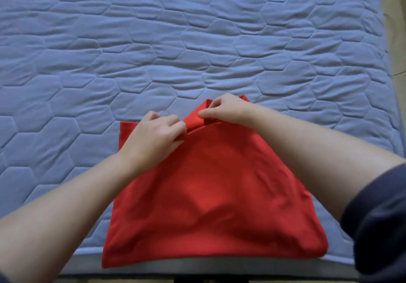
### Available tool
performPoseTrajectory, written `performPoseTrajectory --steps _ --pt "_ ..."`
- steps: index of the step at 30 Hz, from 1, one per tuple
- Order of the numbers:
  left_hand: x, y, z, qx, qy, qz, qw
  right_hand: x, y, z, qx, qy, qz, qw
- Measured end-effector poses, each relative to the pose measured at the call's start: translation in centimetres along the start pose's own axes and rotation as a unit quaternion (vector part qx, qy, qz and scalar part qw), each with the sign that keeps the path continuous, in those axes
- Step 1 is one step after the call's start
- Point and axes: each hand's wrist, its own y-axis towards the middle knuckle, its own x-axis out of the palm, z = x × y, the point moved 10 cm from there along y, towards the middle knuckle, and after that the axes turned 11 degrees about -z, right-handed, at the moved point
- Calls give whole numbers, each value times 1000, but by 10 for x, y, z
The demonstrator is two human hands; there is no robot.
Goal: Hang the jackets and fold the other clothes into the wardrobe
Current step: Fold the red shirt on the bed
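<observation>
A: Item under observation?

B: One red garment [208,194], lying mostly flat on the bed [197,41] at its near edge. The near hem reaches over the grey border [241,268] of the mattress. I cannot tell what kind of garment it is.

A: Condition of the cloth?

B: Smooth over the middle, with shallow creases toward the right side. The far edge is raised into a small peak, and a curved seam runs just below that peak.

A: Hands?

B: Both are clamped on the far edge, close together. The left hand [153,135] pinches the fabric at the left foot of the peak, fingers curled. The right hand [228,109] pinches the raised fold itself between thumb and fingers.

A: Surroundings?

B: The bed's cover is blue, quilted in hexagons. The left forearm is bare, and a dark navy sleeve [382,227] covers the right upper arm. A beige strip shows past the bed's right side.
</observation>
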Motion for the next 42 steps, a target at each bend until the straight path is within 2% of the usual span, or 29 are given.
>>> performPoseTrajectory --steps 2,6,9,11,13,15,16,19,21,24,26,28,30,32,35,37,40,42 --pt "-2 -10 8 44 8 18 999 10 10 -12 -5 87 -57 995" --pt "0 -15 14 93 12 16 995 5 26 -23 16 215 -40 976" --pt "8 -9 -6 22 -63 -17 998 15 31 -26 14 305 -76 949" --pt "4 1 -26 -44 -115 5 992 5 30 -23 -8 337 -34 941" --pt "-1 18 -41 -79 -154 33 984 -16 23 -15 -35 265 35 963" --pt "1 44 -42 -64 -127 -4 990 -33 13 -14 -80 63 73 992" --pt "6 59 -35 -34 -82 -50 995 -36 8 -13 -88 -48 71 992" --pt "24 84 -18 47 76 -204 975 -36 -4 1 -38 -321 42 945" --pt "32 92 -31 21 119 -277 953 -38 -6 7 -16 -396 13 918" --pt "35 99 -43 -5 51 -322 945 -40 -4 11 -22 -392 -12 919" --pt "33 106 -42 -9 -73 -310 948 -53 -7 10 -46 -333 22 942" --pt "34 107 -45 -25 -138 -303 943 -59 -8 17 -42 -317 26 947" --pt "41 105 -47 -33 -109 -332 936 -51 -6 26 -11 -377 -10 926" --pt "44 104 -51 -43 -46 -346 936 -43 -2 24 -29 -407 -16 913" --pt "33 119 -45 -28 -146 -262 953 -48 2 23 -62 -349 2 935" --pt "32 120 -44 -29 -184 -253 949 -51 2 31 -60 -319 -1 946" --pt "38 110 -49 -46 -86 -300 949 -57 -2 30 -66 -370 20 927" --pt "39 110 -53 -49 -16 -275 960 -64 -4 24 -75 -402 47 911"
